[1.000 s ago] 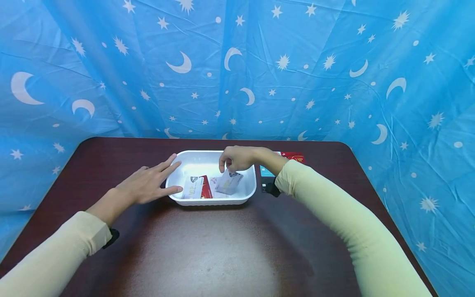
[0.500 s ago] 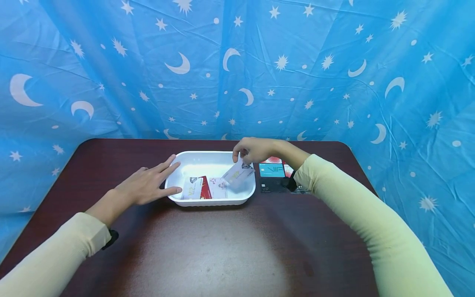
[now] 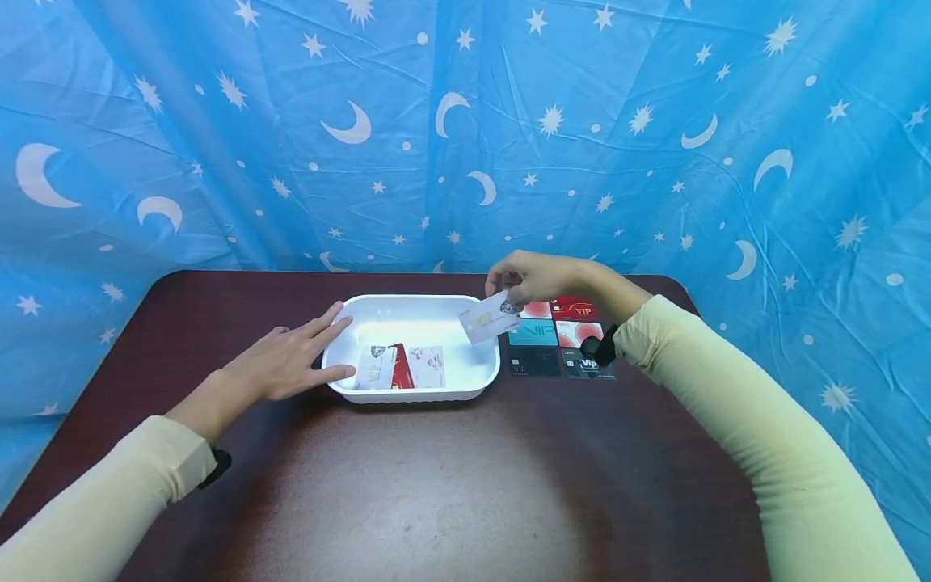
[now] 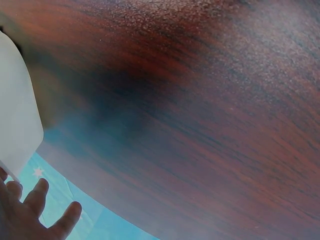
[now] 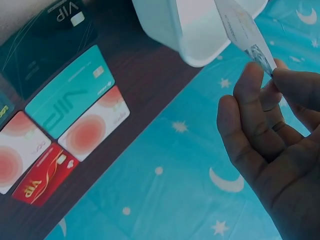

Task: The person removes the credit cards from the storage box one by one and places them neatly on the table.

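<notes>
My right hand [image 3: 534, 275] pinches a white VIP card [image 3: 489, 317] by one corner, above the right rim of a white plastic tray [image 3: 418, 396]. The right wrist view shows thumb and finger on the corner of that card [image 5: 245, 30]. My left hand [image 3: 294, 356] rests with spread, straight fingers on the left rim of the tray. Inside the tray lie a white VIP card [image 3: 377, 368], a red card [image 3: 402, 368] partly under it, and a white card with pink flowers [image 3: 427, 366].
Right of the tray, several cards lie in rows on the dark wooden table [image 3: 407, 485]: a teal VIP card [image 3: 532, 332], a red VIP card [image 3: 573, 308], a white card with red circles [image 3: 579, 334] and a black card [image 3: 534, 362]. A blue star-patterned curtain [image 3: 465, 145] hangs behind.
My right hand has lifted the white VIP card out of the tray and moved it right and up. The flowered card and the cards on the table have come into view. My left hand stays put.
</notes>
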The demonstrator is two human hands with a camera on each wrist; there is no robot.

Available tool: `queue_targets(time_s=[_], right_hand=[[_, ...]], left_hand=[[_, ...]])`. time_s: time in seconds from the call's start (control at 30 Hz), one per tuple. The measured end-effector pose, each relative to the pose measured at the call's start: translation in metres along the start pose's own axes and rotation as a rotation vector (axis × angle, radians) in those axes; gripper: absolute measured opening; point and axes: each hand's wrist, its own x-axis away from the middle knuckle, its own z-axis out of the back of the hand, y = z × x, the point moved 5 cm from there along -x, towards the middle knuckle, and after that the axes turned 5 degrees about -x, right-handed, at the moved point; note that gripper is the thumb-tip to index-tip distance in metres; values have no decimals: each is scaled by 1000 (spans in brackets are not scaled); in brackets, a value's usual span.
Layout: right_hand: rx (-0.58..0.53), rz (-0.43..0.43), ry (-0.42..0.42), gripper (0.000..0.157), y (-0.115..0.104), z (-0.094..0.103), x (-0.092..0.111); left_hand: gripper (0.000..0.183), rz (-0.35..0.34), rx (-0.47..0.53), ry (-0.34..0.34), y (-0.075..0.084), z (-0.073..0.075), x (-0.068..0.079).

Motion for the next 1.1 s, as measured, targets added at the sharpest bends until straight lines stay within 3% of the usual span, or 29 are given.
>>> queue_targets(time_s=[0.27,0.47,0.77,1.1], right_hand=[[-41,-58,60,29,18,16,19],[-40,-51,74,29,33,19,32],[-140,-57,52,26,57,17,47],[-158,-66,36,26,84,4,57]], left_hand=[[91,8,6,-7,0,1,0],[92,8,7,-12,0,0,0],[91,18,17,-13,-1,-3,0],[92,16,6,-21,-1,-3,-1]])
